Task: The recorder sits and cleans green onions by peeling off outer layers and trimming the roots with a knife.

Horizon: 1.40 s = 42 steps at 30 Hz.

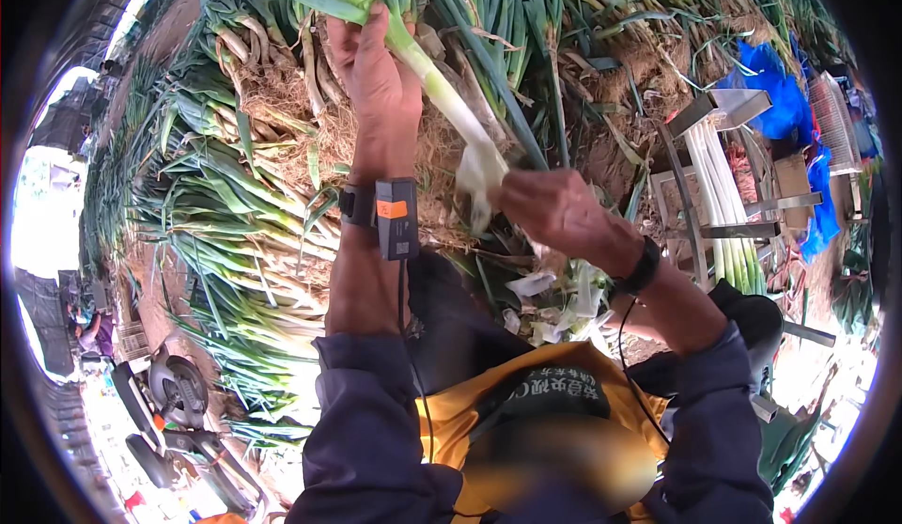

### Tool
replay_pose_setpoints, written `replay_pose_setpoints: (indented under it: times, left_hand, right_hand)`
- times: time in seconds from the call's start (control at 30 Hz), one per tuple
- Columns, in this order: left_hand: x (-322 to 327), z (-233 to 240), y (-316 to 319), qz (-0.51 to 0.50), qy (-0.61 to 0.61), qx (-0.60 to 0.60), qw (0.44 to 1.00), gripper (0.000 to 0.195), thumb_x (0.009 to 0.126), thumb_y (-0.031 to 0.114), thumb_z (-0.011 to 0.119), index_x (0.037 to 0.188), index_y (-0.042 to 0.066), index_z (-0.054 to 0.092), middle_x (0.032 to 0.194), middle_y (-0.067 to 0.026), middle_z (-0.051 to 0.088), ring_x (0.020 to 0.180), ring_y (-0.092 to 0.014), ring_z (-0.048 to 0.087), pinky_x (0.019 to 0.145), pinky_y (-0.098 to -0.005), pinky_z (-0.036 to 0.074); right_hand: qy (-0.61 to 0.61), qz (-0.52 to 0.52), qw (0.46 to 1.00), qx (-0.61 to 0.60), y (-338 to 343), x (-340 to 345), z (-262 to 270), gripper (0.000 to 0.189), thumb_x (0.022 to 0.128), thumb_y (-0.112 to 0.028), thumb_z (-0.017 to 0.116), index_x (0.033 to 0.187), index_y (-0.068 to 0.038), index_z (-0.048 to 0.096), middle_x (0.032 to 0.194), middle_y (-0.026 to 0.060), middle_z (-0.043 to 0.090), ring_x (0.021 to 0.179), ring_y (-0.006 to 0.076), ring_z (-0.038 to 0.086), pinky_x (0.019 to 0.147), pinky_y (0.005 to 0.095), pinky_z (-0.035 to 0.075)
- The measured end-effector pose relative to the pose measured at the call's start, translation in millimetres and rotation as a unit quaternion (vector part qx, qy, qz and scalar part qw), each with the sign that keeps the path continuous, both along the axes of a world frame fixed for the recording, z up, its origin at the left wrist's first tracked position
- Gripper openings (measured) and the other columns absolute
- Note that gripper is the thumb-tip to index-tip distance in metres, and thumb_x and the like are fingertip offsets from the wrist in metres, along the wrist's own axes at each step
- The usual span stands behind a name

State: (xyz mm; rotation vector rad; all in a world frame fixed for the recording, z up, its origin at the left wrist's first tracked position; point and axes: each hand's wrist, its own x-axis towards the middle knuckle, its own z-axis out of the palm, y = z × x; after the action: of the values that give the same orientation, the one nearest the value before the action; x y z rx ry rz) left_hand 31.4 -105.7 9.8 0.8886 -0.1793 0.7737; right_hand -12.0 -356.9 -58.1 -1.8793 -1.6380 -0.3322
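A large scallion [451,104] slants across the view, its green leaves at the top and its white shank running down to the right. My left hand [377,66] grips it where the leaves meet the shank, thumb on top. At the lower white end, my right hand [550,203] is blurred, with its fingers closed there. A loose pale outer skin [480,182] hangs from the shank beside those fingers. The right fingers hide the tip of that end, so I cannot tell whether roots are on it.
Heaps of unpeeled scallions [261,221] with roots lie left and ahead. Right, a metal frame [687,185] holds peeled scallions [719,185], near blue plastic [775,90]. Stripped skins [564,305] litter the ground by my legs. A scooter [176,390] stands lower left; cables run along both forearms.
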Motion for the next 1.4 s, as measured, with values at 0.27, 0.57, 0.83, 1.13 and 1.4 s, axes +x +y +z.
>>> replay_pose_setpoints:
  times: [0.27, 0.57, 0.83, 1.13, 1.4]
  left_hand:
    - [6, 28, 2, 0.171, 0.076, -0.072, 0.98, 0.041, 0.094, 0.001, 0.067, 0.13, 0.019, 0.06, 0.119, -0.0051, 0.065, 0.104, -0.024, 0.062, 0.088, -0.0452, 0.058]
    - [17, -10, 10, 0.139, 0.041, -0.057, 0.988, 0.051, 0.092, 0.0, 0.068, 0.133, 0.024, 0.054, 0.12, -0.0057, 0.064, 0.1, -0.028, 0.065, 0.088, -0.0456, 0.056]
    - [11, -17, 24, 0.171, 0.065, -0.073, 0.98, 0.054, 0.088, -0.006, 0.067, 0.131, 0.026, 0.057, 0.119, -0.0035, 0.063, 0.096, -0.025, 0.061, 0.073, -0.0397, 0.053]
    - [20, -1, 17, 0.18, -0.012, 0.0, 0.984, 0.056, 0.088, -0.001, 0.071, 0.139, 0.015, 0.057, 0.103, -0.0031, 0.07, 0.081, -0.019, 0.065, 0.068, -0.0348, 0.055]
    - [15, -2, -1, 0.117, -0.01, -0.021, 0.993, 0.071, 0.092, -0.001, 0.068, 0.155, 0.018, 0.04, 0.107, -0.0039, 0.066, 0.085, -0.018, 0.06, 0.074, -0.0355, 0.052]
  right_hand:
    - [0.023, 0.068, 0.845, -0.53, -163, -69, -155, 0.01, 0.083, -0.004, 0.065, 0.092, -0.005, 0.065, 0.094, 0.0056, 0.065, 0.074, 0.0239, 0.068, 0.057, 0.0386, 0.055]
    - [-0.106, -0.2, 0.973, -0.051, -6, 28, -14, 0.059, 0.082, -0.006, 0.067, 0.138, -0.009, 0.051, 0.113, 0.013, 0.053, 0.094, 0.0271, 0.064, 0.069, 0.0343, 0.059]
    - [-0.062, -0.115, 0.991, -0.017, 6, 18, -16, 0.037, 0.081, -0.002, 0.065, 0.119, -0.003, 0.061, 0.093, 0.0111, 0.06, 0.088, 0.0258, 0.067, 0.07, 0.0365, 0.059]
    - [0.116, -0.057, 0.803, -0.582, -128, -45, -181, 0.036, 0.085, -0.013, 0.066, 0.12, -0.004, 0.063, 0.094, 0.0164, 0.069, 0.08, 0.0311, 0.071, 0.067, 0.0411, 0.058]
    - [0.213, -0.154, 0.957, -0.125, -42, -17, -39, 0.017, 0.095, -0.022, 0.066, 0.095, -0.006, 0.065, 0.083, 0.0163, 0.064, 0.067, 0.04, 0.064, 0.059, 0.0471, 0.051]
